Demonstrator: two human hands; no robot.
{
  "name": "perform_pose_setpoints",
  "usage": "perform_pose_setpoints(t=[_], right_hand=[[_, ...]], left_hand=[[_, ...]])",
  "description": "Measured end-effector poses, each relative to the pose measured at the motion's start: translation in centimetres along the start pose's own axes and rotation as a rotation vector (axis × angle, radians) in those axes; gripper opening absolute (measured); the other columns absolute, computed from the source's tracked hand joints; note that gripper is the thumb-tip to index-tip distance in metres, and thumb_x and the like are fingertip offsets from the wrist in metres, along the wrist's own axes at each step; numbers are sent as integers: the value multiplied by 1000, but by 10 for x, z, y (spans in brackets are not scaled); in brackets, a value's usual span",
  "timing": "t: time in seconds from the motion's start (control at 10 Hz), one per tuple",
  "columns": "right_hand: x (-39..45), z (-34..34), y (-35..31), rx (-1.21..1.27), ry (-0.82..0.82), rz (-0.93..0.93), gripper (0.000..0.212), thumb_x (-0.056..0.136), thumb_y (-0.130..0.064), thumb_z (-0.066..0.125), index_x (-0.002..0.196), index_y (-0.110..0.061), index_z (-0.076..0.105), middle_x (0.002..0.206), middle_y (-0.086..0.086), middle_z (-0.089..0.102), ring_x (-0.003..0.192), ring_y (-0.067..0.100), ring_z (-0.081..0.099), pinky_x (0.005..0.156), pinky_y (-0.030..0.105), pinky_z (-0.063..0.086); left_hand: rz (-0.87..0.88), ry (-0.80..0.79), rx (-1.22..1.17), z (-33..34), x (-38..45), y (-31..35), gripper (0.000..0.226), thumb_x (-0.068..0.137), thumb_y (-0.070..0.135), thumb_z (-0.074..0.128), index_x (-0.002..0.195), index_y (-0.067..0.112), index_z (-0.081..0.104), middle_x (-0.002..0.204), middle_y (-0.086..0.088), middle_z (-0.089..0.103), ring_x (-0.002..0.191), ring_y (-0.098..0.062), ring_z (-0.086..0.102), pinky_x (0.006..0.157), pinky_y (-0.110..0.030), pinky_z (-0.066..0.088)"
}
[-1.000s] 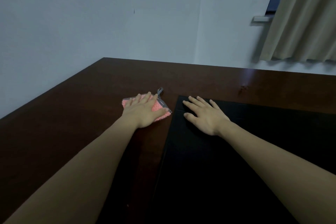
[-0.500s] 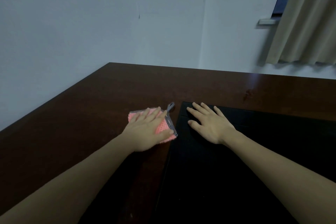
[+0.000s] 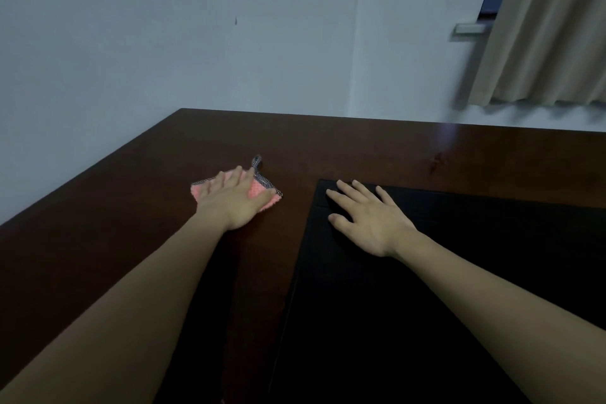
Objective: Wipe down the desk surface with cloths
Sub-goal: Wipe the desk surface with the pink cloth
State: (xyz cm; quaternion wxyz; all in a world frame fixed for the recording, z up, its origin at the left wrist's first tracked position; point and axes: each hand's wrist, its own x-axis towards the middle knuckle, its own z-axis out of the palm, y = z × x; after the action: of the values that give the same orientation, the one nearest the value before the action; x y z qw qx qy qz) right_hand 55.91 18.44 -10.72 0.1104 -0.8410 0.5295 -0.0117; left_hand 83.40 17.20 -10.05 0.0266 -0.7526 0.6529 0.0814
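**Hands mid-wipe, mat held steady**

Head view: left hand presses flat, fingers straight, on the pink cloth, which lies on the brown surface left of the black mat. Right hand rests open on that mat, gripping nothing. Wiping seems underway; next likely needs sweeping the cloth over unwiped wood.

Dark wood desk: pink cloth, black mat on top.

Both our bare forearms reach forward, our left hand pressed palm-down with fingers straight and together, our right hand lying flat, fingers spread and thumb out.
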Motion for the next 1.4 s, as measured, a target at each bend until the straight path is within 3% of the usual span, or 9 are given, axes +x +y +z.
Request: perform_pose_setpoints(t=[0.3,0.5,0.7,0.8,1.1,1.2,1.4], right_hand=[[-1,-1,-1,3,-8,5,61,106,-56,22,162,-38,8,170,-12,-6,156,12,-10,126,47,-7],[-1,0,-1,0,-5,7,61,106,-56,21,162,-38,7,170,-12,-7,156,11,-11,126,46,-7],[1,-2,-1,11,-9,8,61,106,-56,24,162,-38,9,170,-13,-5,156,11,-10,126,46,-7],[-1,-3,-2,9,-12,8,61,106,-55,24,162,-38,10,170,-12,-4,156,12,-10,126,46,-6],[-2,-1,-2,-12,-18,1,61,106,-56,20,163,-37,6,170,-10,-7,156,14,-11,126,48,-6],[-2,-1,-2,-7,-13,-3,61,106,-56,20,163,-37,6,170,-9,-7,156,14,-11,126,48,-6],[1,0,0,6,-6,-6,62,106,-57,22,162,-37,9,170,-11,-5,156,14,-10,126,48,-6]], left_hand=[[292,-41,97,14,-86,-23,101,73,93,-4,158,38,-12,164,14,-18,155,-19,-10,125,-45,-4],[122,-63,72,-1,-55,-41,114,63,98,-8,160,37,-9,168,10,-12,156,-22,-6,124,-49,1],[-61,4,-7,0,-14,-24,90,89,85,15,162,35,-2,170,3,-9,156,-29,-3,125,-54,2],[-42,0,-3,2,-24,-18,87,92,81,15,162,33,-3,170,2,-9,156,-29,-4,125,-54,1],[274,-45,100,17,-103,-31,108,66,97,-11,158,40,-12,163,14,-17,155,-17,-10,126,-46,-2],[244,-56,91,11,-98,-45,114,60,100,-11,158,42,-9,163,17,-14,155,-16,-7,123,-42,-1],[-49,-26,29,-3,-36,-52,101,76,86,5,161,34,-5,169,3,-8,156,-27,-1,124,-51,3]])
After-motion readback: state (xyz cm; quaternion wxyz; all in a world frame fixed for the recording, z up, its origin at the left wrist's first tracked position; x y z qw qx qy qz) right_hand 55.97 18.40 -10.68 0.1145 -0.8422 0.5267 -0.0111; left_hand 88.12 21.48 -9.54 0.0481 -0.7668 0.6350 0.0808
